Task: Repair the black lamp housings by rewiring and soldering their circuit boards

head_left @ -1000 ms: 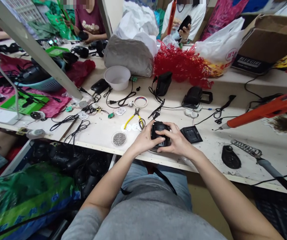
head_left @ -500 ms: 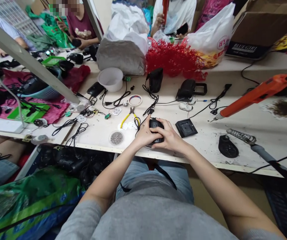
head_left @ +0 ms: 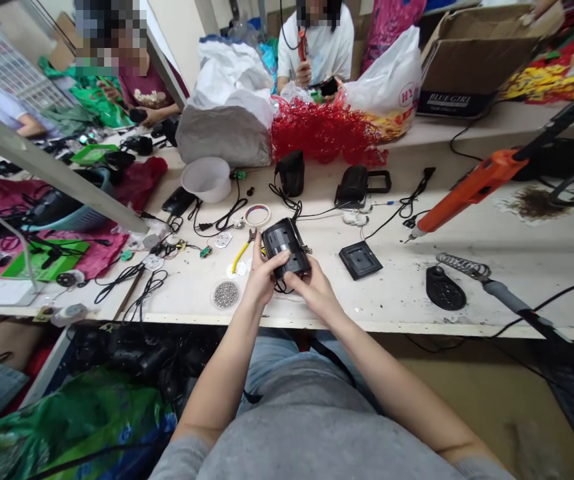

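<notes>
A black plastic housing (head_left: 283, 241) with slots in its curved face is held between both hands above the bench's front edge. My left hand (head_left: 261, 279) grips its left side, thumb lying across the face. My right hand (head_left: 313, 288) closes on its lower right corner, with the thumb near the bottom edge. A black cord runs beside the housing; where it joins is hidden. Yellow-handled pliers (head_left: 241, 256) lie just left of the housing, partly covered by my left hand. Nearby stands a round dish of small metal screws (head_left: 225, 293).
A square black plastic part (head_left: 360, 260) lies to the right. An orange electric screwdriver (head_left: 467, 193) hangs over the bench, and a soldering iron (head_left: 509, 297) rests in its spring holder. Behind are a white tub (head_left: 207, 180) and a tape roll (head_left: 257, 215). Co-workers sit across and left.
The housing has been lifted and tilted from the bench edge, so its broad slotted face now shows. Both hands have shifted their hold to its sides and lower corner. The camera view has also shifted.
</notes>
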`<move>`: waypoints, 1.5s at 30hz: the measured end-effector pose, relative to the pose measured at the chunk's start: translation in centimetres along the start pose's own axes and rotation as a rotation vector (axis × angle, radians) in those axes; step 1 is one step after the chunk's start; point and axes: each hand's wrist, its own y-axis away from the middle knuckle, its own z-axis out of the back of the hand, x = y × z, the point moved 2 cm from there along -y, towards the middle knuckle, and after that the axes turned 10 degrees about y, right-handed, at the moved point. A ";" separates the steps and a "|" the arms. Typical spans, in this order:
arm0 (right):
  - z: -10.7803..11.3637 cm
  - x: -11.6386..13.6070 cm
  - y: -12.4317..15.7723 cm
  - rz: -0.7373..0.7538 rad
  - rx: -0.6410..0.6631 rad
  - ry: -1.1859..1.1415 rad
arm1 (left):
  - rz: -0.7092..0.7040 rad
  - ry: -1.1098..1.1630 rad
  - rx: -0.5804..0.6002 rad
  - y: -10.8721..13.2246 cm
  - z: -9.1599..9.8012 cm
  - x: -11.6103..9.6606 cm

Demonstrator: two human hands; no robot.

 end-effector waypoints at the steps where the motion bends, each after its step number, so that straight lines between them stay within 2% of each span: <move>1: -0.6 0.4 0.0 0.010 -0.058 0.019 | -0.003 0.015 0.014 0.0 0.0 -0.1; 4: -1.6 1.4 0.0 0.057 -0.166 0.082 | -0.005 0.029 0.062 0.0 0.4 -0.2; 11: -1.9 1.2 -0.4 0.121 -0.205 0.118 | -0.004 0.011 0.010 -0.2 1.2 0.0; 19: -1.2 0.9 -1.0 0.084 -0.118 0.241 | 0.049 0.033 -0.014 -0.8 1.1 0.1; 22: 0.5 0.3 -0.8 0.080 0.022 0.318 | 0.086 -0.059 -0.028 -0.6 1.0 0.2; 24: 2.4 0.0 -0.7 0.102 0.041 0.381 | 0.131 -0.140 -0.034 -0.3 1.0 0.4; 27: 5.2 0.5 -0.6 0.242 -0.032 0.524 | 0.195 -0.240 0.020 0.0 1.0 1.1; 29: 6.1 1.2 -0.5 0.398 0.013 0.663 | 0.209 -0.315 0.061 0.2 1.0 1.6; 31: 6.0 1.6 -0.4 0.501 0.126 0.798 | 0.211 -0.429 0.076 0.3 0.8 1.8; 34: 5.3 1.1 -0.6 0.513 0.265 0.919 | 0.220 -0.713 0.103 0.4 0.3 1.7; 38: 4.6 0.1 -1.0 0.562 0.283 0.991 | 0.132 -1.121 0.173 0.9 -0.3 0.9; 40: 4.6 0.1 -1.1 0.588 0.271 1.031 | 0.025 -1.125 0.226 1.3 0.1 0.5; 42: 4.7 0.4 -1.2 0.595 0.287 1.063 | -0.050 -0.998 0.312 1.9 1.0 0.3; 45: 4.9 1.2 -1.5 0.620 0.368 1.073 | 0.008 -0.756 0.434 3.0 3.0 0.4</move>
